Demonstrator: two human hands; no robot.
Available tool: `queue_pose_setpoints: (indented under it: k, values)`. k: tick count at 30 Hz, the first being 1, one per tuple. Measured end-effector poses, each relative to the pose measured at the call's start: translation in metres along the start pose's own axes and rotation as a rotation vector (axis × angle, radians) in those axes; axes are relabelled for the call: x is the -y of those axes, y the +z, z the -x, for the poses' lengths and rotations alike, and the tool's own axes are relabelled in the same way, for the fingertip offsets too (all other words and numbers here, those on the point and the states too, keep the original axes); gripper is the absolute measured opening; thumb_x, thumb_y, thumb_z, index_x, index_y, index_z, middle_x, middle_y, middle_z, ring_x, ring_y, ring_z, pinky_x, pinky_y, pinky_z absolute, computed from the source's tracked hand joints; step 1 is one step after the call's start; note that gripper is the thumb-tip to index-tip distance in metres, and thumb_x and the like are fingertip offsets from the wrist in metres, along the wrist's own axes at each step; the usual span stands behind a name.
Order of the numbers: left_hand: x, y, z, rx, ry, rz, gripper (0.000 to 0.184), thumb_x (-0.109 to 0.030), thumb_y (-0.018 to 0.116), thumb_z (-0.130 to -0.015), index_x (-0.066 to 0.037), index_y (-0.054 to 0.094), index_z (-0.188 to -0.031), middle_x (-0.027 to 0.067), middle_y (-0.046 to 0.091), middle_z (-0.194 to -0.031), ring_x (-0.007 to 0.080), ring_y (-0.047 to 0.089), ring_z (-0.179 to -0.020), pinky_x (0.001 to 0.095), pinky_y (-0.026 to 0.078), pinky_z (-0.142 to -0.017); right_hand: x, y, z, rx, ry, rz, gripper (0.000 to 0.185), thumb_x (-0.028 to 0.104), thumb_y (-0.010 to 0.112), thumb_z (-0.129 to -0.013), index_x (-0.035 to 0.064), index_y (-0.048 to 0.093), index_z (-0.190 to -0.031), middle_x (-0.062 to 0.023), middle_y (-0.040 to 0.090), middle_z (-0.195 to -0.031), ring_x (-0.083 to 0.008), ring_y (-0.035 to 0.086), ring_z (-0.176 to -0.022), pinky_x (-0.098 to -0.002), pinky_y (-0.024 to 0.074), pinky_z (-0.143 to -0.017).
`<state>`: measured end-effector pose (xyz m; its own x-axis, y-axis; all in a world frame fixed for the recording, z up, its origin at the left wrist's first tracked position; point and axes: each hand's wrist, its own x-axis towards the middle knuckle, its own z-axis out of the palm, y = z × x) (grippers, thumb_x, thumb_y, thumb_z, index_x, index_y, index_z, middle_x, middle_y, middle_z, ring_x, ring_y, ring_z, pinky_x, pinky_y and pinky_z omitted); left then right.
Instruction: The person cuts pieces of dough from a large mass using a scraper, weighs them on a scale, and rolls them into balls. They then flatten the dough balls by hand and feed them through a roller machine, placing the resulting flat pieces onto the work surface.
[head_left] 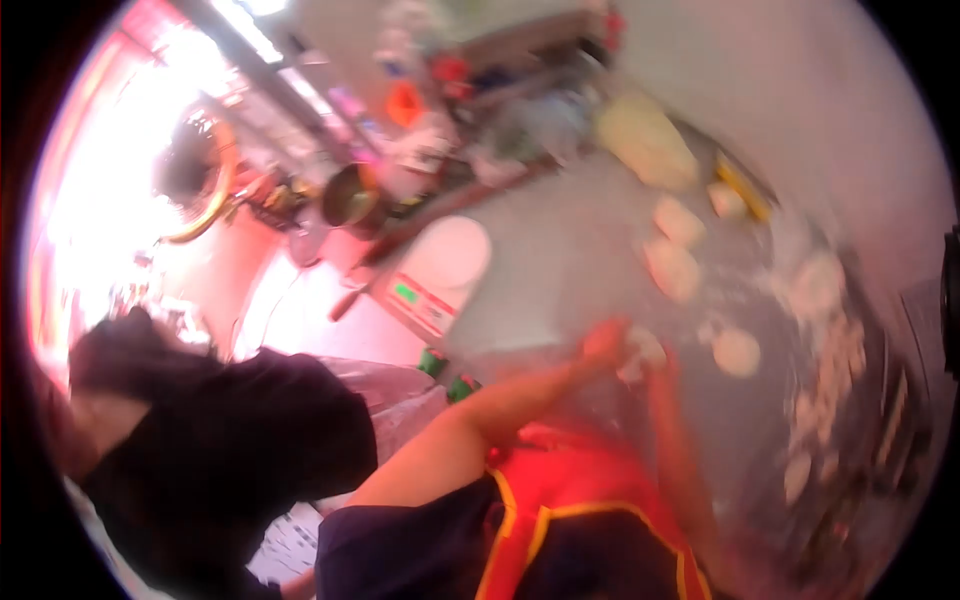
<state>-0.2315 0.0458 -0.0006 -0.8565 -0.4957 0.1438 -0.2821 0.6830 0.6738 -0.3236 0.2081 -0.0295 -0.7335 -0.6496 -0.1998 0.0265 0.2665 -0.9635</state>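
Both of my hands are over the grey worktop (540, 260), blurred by motion. Between them is a small pale piece of dough (645, 350). My left hand (604, 344) closes on its left side, and my right hand (661, 366) is against its right side. The fingers of my right hand hardly show. To the right of my hands lies a round piece of dough (737, 353). Two larger dough lumps (673, 268) rest farther back. A big yellowish mass, apparently dough (647, 145), sits near the back edge.
A white scale (455, 255) with a green display stands on the left of the worktop. Many small dough pieces (838, 375) and flour line the right side. A person in a black top (240, 430) is at my left. A round fan (195, 180) stands beyond.
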Motion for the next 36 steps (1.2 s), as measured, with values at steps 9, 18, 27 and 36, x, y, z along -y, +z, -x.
queue_pose_setpoints:
  k: [9,18,27,36]
  values:
    - [-0.070,-0.048,0.031,-0.402,-0.203,0.516,0.024,-0.027,0.057,-0.081,-0.009,0.049,-0.067,0.0044,0.045,-0.065,0.0211,0.044,-0.060,0.0352,0.038,-0.058,0.060,0.053,-0.029,0.155,-0.556,0.558,0.049,0.028,0.061,-0.087,-0.0006,0.049,-0.125,-0.0150,0.056,-0.115,-0.0273,0.055,-0.103,-0.0394,0.0471,-0.087]
    - [-0.171,-0.114,0.011,-1.159,-0.192,1.009,0.027,-0.026,0.056,-0.082,-0.009,0.048,-0.062,0.0029,0.043,-0.061,0.0197,0.043,-0.056,0.0342,0.037,-0.055,0.080,0.077,-0.053,0.208,-0.786,0.878,0.047,0.030,0.058,-0.088,0.0005,0.049,-0.124,-0.0150,0.056,-0.115,-0.0290,0.055,-0.103,-0.0413,0.0466,-0.086]
    - [-0.072,-0.053,-0.007,-0.366,-0.010,0.323,0.020,-0.028,0.057,-0.083,-0.009,0.058,-0.077,0.0056,0.057,-0.078,0.0223,0.054,-0.075,0.0387,0.043,-0.067,0.062,0.065,-0.059,0.181,-0.837,0.975,0.045,0.032,0.056,-0.089,0.0017,0.049,-0.122,-0.0151,0.056,-0.115,-0.0306,0.054,-0.104,-0.0433,0.0461,-0.086]
    - [-0.004,0.025,-0.018,-0.207,0.158,0.771,0.020,-0.026,0.054,-0.091,-0.008,0.062,-0.088,0.0070,0.062,-0.083,0.0221,0.056,-0.077,0.0393,0.046,-0.071,0.061,0.041,-0.051,0.162,-0.836,0.955,0.043,0.034,0.053,-0.090,0.0029,0.050,-0.120,-0.0151,0.056,-0.115,-0.0323,0.054,-0.105,-0.0452,0.0456,-0.085]
